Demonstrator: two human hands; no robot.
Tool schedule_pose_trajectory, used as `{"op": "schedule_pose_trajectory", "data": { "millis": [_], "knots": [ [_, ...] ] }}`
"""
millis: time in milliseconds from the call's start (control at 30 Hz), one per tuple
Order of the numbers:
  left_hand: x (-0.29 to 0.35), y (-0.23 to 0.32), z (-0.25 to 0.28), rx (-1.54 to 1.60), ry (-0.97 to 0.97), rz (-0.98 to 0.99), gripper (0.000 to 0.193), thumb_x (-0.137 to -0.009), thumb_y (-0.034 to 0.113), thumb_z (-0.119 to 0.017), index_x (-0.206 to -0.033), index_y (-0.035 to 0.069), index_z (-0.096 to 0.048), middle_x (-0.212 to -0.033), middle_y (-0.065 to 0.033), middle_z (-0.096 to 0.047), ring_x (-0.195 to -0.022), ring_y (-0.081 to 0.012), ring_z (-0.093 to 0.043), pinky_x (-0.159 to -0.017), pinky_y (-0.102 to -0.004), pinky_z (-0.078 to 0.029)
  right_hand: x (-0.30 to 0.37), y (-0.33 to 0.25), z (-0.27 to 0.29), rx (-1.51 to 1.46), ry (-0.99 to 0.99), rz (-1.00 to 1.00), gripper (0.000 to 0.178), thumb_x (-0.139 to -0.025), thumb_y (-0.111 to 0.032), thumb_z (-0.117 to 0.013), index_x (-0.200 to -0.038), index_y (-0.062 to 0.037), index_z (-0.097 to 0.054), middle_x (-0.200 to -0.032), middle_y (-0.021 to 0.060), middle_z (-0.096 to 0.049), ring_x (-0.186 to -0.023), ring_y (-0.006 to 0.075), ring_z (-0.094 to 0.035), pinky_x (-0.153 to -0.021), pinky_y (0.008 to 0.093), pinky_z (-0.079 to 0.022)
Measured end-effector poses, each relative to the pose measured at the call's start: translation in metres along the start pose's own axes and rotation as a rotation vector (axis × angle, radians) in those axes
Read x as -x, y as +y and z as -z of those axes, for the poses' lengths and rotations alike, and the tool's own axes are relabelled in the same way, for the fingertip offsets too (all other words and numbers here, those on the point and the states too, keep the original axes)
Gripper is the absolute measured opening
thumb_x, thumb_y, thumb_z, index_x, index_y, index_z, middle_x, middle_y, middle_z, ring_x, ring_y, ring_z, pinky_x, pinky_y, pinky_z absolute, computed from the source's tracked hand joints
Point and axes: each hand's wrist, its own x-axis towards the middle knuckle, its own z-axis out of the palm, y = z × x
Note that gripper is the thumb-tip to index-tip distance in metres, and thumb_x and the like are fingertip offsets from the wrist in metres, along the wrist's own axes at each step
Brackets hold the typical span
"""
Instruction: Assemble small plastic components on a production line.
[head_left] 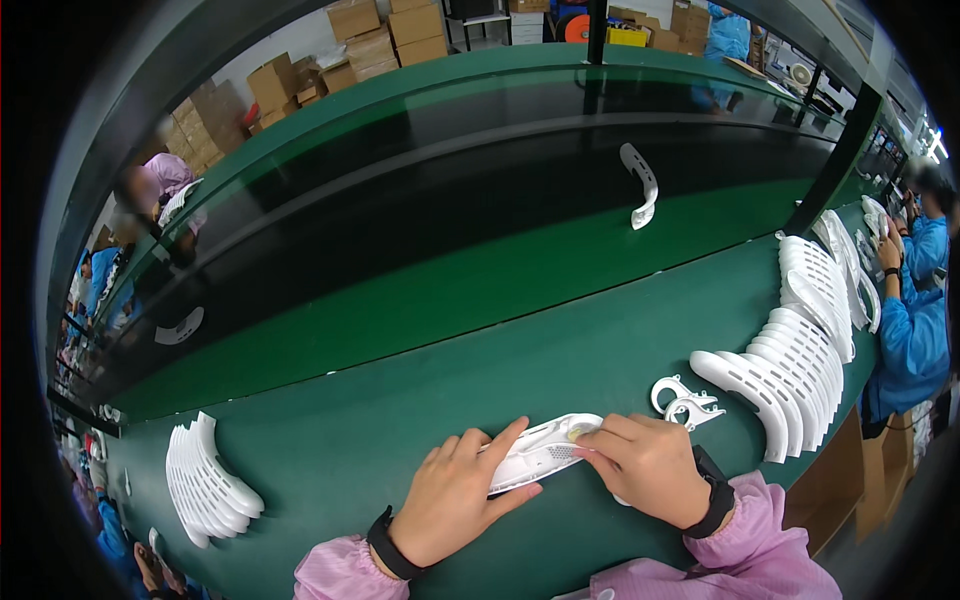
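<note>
A curved white plastic shell [530,462] lies hollow side up between my hands, low over the table. Its inside shows a patch of small holes and a pale yellowish round spot [577,433] near the right end. My left hand [452,500] is closed around the shell's left end, thumb along the near edge and fingers on the far one. At the other end, the fingers of my right hand [650,468] are pinched together against the shell beside the round spot; whatever they grip is hidden. White ring-shaped plastic parts [685,402] sit just beyond my right hand.
Nested white slotted shells [785,375] stand in a long row at the right; a smaller stack [205,480] is at the left. Beyond the green table [400,385] runs a conveyor belt [480,170] carrying a lone shell [640,185]. A blue-sleeved co-worker [910,335] works at far right.
</note>
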Motion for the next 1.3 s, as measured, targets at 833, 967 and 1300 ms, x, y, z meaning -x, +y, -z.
{"op": "schedule_pose_trajectory", "data": {
  "millis": [833, 967, 1300],
  "knots": [
    [0.002, 0.000, -0.016, 0.013, 0.202, -0.014, 0.043, -0.082, 0.038, -0.082, -0.114, 0.014, -0.066, -0.102, -0.0033, -0.062, -0.088, -0.0229, -0.066, -0.072, -0.0376, -0.055, -0.017, -0.007, -0.004, -0.087, -0.329, -0.047, 0.033, -0.072, -0.017, -0.086, -0.101, -0.0068, -0.074, -0.096, 0.0061, -0.065, -0.085, 0.0273, -0.065, -0.070, 0.0357, -0.055],
    [0.000, -0.010, -0.022, 0.111, 0.266, -0.056, 0.041, -0.082, 0.037, -0.081, -0.112, 0.013, -0.067, -0.101, -0.0043, -0.063, -0.089, -0.0235, -0.066, -0.072, -0.0381, -0.056, -0.015, -0.014, -0.007, -0.057, -0.290, -0.087, 0.032, -0.071, -0.009, -0.083, -0.100, -0.0057, -0.073, -0.096, 0.0058, -0.064, -0.089, 0.0263, -0.065, -0.066, 0.0376, -0.055],
    [-0.016, -0.013, -0.015, 0.238, 0.239, 0.003, 0.037, -0.079, 0.037, -0.085, -0.100, 0.011, -0.071, -0.088, -0.0038, -0.068, -0.078, -0.0251, -0.068, -0.067, -0.0369, -0.056, -0.016, -0.007, -0.014, 0.025, -0.097, 0.000, 0.023, -0.066, -0.005, -0.082, -0.088, -0.0077, -0.074, -0.080, 0.0031, -0.063, -0.075, 0.0249, -0.057, -0.062, 0.0370, -0.048]
  ]
}}
